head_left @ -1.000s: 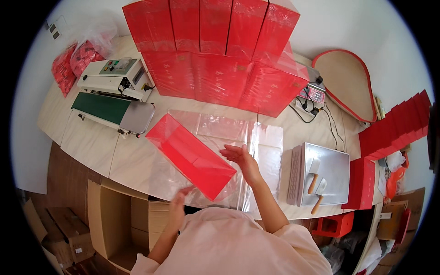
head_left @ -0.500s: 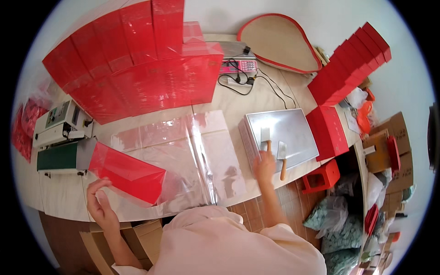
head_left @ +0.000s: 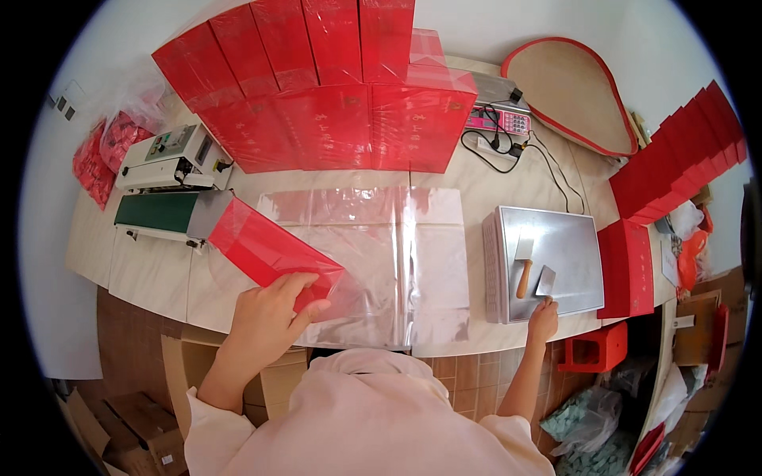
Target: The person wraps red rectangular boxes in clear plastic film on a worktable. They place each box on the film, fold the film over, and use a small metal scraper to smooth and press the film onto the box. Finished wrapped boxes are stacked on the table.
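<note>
My left hand (head_left: 274, 317) is curled round the near right end of a red box (head_left: 266, 238) with loose clear film about it, fingers on top and thumb at the end. The box lies slanted, its far end by the grey end of a green-belted machine (head_left: 163, 213). My right hand (head_left: 544, 319) is closed round the handle of a scraper (head_left: 546, 280), its blade over a silver metal plate (head_left: 571, 246). A second scraper with a wooden handle (head_left: 525, 278) lies on the plate, just left of it. Clear film sheets (head_left: 373, 262) are spread on the table between my hands.
Film-wrapped red boxes (head_left: 333, 119) stand stacked at the back. A black cable (head_left: 548, 166) runs toward the metal plate. Leaning red boxes (head_left: 675, 166) and another red box (head_left: 627, 262) are at the right. A red stool (head_left: 595, 349) and open cartons (head_left: 151, 428) are below the table.
My left hand has moved from beside the red box onto its near end. My right hand has taken hold of the right scraper's handle. The whole view has shifted.
</note>
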A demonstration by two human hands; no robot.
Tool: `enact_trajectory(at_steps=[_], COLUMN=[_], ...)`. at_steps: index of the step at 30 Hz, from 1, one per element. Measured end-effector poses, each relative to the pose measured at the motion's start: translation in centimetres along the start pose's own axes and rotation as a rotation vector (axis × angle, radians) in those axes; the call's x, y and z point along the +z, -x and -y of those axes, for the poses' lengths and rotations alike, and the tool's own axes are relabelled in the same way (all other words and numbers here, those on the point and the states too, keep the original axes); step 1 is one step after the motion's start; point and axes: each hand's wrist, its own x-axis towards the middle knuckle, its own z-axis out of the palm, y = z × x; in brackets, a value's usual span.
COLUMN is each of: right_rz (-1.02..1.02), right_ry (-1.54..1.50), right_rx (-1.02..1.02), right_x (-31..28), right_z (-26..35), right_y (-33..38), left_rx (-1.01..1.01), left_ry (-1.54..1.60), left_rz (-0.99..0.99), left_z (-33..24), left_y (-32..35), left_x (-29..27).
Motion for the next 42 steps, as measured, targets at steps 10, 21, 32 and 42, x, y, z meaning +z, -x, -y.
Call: enact_trajectory(at_steps=[10,21,32,42], right_rz=[0.403,0.451,0.395,0.317], right_ry=[-0.789,-0.728,-0.532,-0.524], right_rx=[-0.633,-1.297,-1.331,-1.387], right_x=[-16.3,-20.8,-23.0,-22.4], right_z=[11.8,17.9,20.7,23.8], right_y=[11.5,16.9,18.8,19.5], left_rx=[-0.053,-0.003,-0.078,-0.227], left_ry=[-0.127,-0.092,0.005,0.009], left_rz=[-0.288,-0.335,-0.536,-0.734], left_z=[1.6,4.4,5.1,6.4], left_y=[-0.8,-1.0,-0.5,-0.3], left_x=[2.7,4.5,6.1,6.9])
